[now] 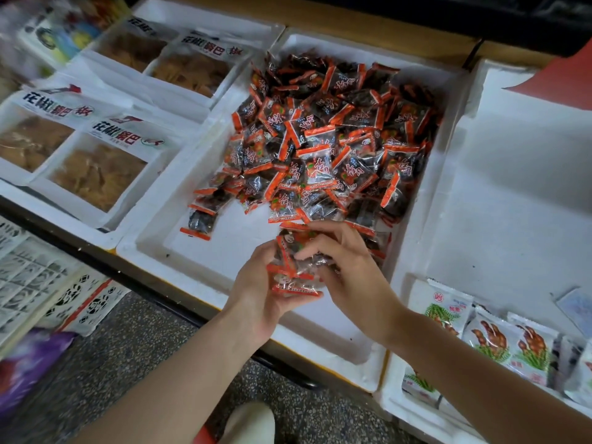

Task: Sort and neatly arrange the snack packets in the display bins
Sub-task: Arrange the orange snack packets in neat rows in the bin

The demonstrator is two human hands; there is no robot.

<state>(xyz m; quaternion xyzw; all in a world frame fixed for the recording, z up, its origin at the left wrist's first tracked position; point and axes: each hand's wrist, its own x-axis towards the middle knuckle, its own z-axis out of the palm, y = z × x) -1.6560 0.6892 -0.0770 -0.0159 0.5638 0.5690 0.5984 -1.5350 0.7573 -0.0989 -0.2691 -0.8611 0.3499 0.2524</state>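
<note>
A white foam bin [205, 261] in the middle holds a heap of small clear packets with orange-red ends and dark contents [333, 136]. Over the bin's near part, my left hand [256, 293] cups a stack of several of these packets [294, 274] from below and from the left. My right hand [349, 270] curls its fingers over the same stack from the right. A few stray packets [200, 221] lie apart at the heap's left edge.
Left foam bins hold large white bags of brown crisps [96, 165]. The right foam bin [519, 187] has white and green packets [499, 338] at its near end. Boxes [35, 277] and speckled floor [134, 354] lie below the shelf edge.
</note>
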